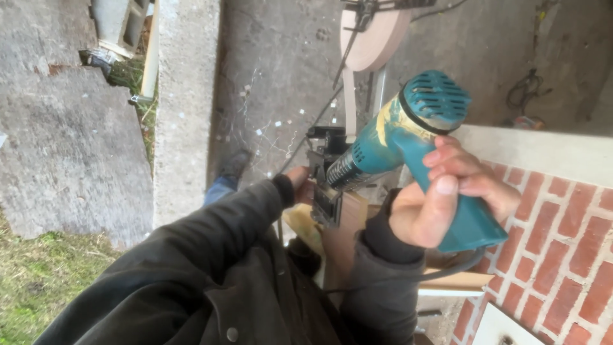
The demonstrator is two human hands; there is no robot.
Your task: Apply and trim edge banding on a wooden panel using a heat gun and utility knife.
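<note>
Right hand (447,201) clenched around the grip of a teal plastic heat gun (408,137), left hand (298,181) mostly hidden behind a dark sleeve (211,243), grasp impossible to tell. Beyond the left hand, a black clamp (327,191) on a pale wooden board (345,236); beside the right, a red brick wall (562,255). Slotted vent end raised, metal nozzle angled down-left at the clamp.

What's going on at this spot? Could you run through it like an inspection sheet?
Surface: wooden board under the tool's nozzle.
Job's things: teal heat gun aimed at a black clamp-like fixture.
Clutter: round pale disc above.
Grippers: right hand grips the gun's handle; left hand at the fixture, mostly hidden.
Cables: grey cord from the handle; black cable on concrete.
Surroundings: brick wall, concrete slabs, grass.
</note>
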